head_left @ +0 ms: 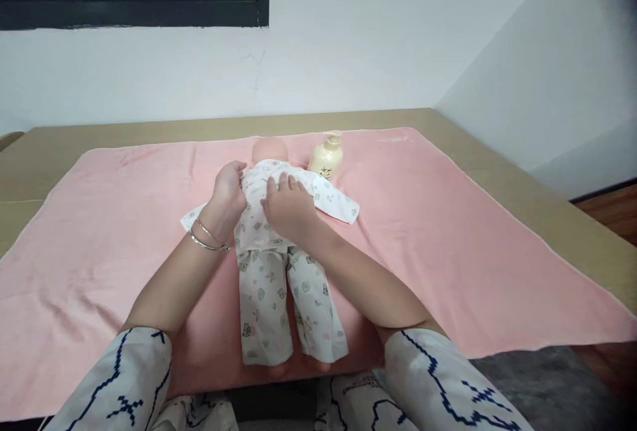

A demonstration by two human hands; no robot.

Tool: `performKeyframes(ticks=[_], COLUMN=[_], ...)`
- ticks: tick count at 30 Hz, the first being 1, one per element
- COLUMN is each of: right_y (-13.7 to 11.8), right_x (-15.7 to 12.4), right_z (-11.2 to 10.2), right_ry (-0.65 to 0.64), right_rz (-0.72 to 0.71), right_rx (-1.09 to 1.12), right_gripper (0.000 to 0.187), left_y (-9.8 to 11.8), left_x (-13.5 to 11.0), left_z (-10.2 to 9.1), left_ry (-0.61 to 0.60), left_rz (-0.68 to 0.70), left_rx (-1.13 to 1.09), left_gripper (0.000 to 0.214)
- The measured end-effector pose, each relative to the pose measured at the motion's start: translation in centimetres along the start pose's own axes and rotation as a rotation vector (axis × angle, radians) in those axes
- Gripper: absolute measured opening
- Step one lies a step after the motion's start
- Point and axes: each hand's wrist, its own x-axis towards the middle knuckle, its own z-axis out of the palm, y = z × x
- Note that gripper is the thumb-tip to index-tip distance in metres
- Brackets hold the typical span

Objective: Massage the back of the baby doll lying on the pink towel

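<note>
A baby doll (269,150) lies on its length on a pink blanket (423,252), its head at the far end and its feet towards me. It wears a white printed shirt (256,229) and matching trousers (266,311). My left hand (230,193) is at the shirt's left side near the shoulder, fingers curled in against the cloth; the fingertips are partly hidden. Spread on the chest, my right hand (290,207) lies flat on the shirt with its fingers apart. One sleeve stretches out to the right; the other shows partly behind my left wrist.
A pale yellow pump bottle (326,156) stands just right of the doll's head. The blanket covers much of a wooden table (388,119), and overhangs its near edge. Behind are a white wall (348,40) and a dark-framed window (149,6).
</note>
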Motion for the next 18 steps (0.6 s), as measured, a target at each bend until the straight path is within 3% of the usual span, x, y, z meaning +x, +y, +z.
performKeyframes(ticks=[3,5,7,11,15,18], right_y=[-0.3,0.7,2.1,4.2,4.2,3.9], right_x=[-0.1,0.9,2.1,4.0,4.5,4.6], right_z=[-0.4,-0.4,0.0,1.3,2.6,3.3], right_ry=[-0.074,-0.093,-0.075,-0.032,0.058,0.093], right_rz=[-0.208,-0.245,-0.18,-0.025,0.043,0.049], right_rx=[0.084,0.176,0.244,0.293,0.241,0.198], right_gripper=[0.054,0.055,0.054,0.058,0.059,0.058], left_y=[-1.7,-2.7,-3.4,-4.8,-6.3,-6.8], left_x=[1.7,2.9,4.0,4.9,4.4,4.2], left_z=[0.0,-0.1,-0.3,-1.0,-1.6,-1.8], left_ry=[-0.067,-0.159,-0.19,-0.117,-0.067,-0.039], left_rz=[0.269,0.406,0.455,0.594,0.859,0.939], left_rx=[0.151,0.221,0.285,0.512,0.863,0.987], left_gripper=[0.013,0.014,0.012,0.017,0.027,0.029])
